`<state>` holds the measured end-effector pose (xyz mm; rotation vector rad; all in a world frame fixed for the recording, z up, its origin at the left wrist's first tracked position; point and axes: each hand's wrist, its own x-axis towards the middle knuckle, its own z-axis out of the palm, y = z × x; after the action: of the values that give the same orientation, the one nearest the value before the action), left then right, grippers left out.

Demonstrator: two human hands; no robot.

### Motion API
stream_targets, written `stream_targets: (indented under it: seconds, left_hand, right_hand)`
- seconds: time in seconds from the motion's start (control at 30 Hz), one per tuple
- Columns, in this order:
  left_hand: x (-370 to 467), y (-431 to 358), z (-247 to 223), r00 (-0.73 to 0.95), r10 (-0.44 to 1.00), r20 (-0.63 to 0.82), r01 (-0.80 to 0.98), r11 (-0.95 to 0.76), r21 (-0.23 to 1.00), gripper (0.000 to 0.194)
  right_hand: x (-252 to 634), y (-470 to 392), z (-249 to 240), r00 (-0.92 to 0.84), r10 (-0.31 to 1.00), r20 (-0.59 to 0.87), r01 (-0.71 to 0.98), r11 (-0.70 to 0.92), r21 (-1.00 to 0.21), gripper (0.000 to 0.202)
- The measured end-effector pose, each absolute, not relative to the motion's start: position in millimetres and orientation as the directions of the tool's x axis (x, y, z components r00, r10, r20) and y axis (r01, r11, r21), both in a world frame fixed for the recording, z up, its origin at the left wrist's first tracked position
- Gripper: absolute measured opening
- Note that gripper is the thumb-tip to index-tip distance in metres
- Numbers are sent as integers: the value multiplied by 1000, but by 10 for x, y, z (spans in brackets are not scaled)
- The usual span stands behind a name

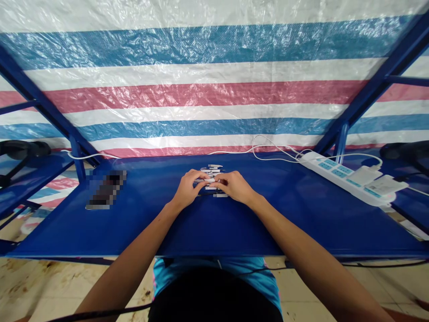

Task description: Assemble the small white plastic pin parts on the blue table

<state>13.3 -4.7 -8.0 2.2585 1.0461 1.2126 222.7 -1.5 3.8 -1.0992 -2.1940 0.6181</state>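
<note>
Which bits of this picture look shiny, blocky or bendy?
In the head view, white glints speckle the crinkled striped plastic sheet; in the head view, square blocks hide detail on the phone-like slab; in the head view, the blue beams splay outward, maybe from a wide lens; in the head view, the white pen-like sticks look too small to make out clearly.

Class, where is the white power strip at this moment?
In the head view, the white power strip lies on the right side of the blue table, well right of the right hand, near the blue metal post.
</note>
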Motion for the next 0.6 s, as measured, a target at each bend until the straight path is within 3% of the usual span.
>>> stream_targets:
  seconds: [0.3,0.6]
  left_hand:
    - [145,-43,-80,320,782,534,453,-622,638,19]
    - [139,-43,-97,293,797,529,477,-601,641,19]
  right_hand:
    - [2317,-2,111,-441,817,371,557,574,-601,49]
    - [2338,6,125,-406,832,378,602,555,-574,35]
